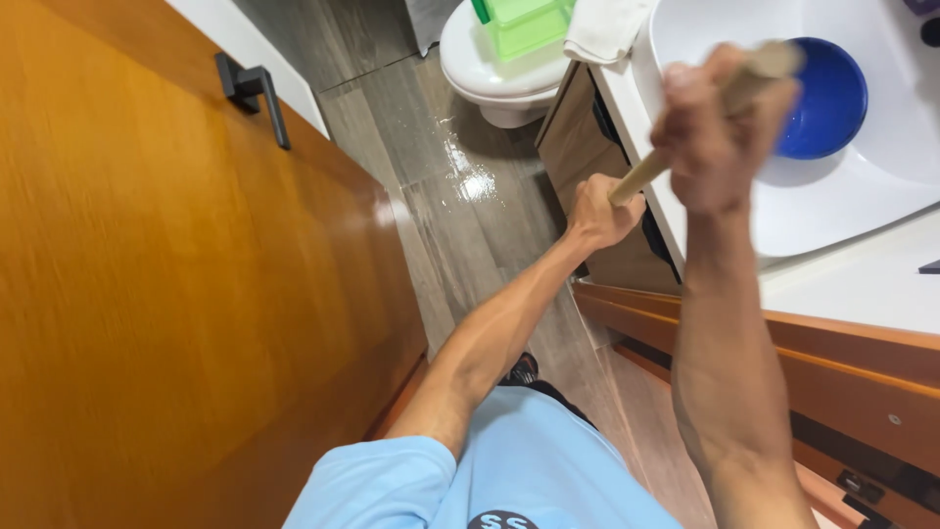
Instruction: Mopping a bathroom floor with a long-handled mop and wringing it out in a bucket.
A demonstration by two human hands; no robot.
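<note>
- The right hand (pixel 720 132) is closed in a fist around the upper part of the wooden handle (pixel 685 137) of a plunger.
- The left hand (pixel 599 211) is closed around the lower end of this handle.
- The blue rubber cup (pixel 827 98) of the plunger is inside the white sink (pixel 862 206).
- A white toilet (pixel 490 73) stands behind, with a green box (pixel 524 24) on it.
</note>
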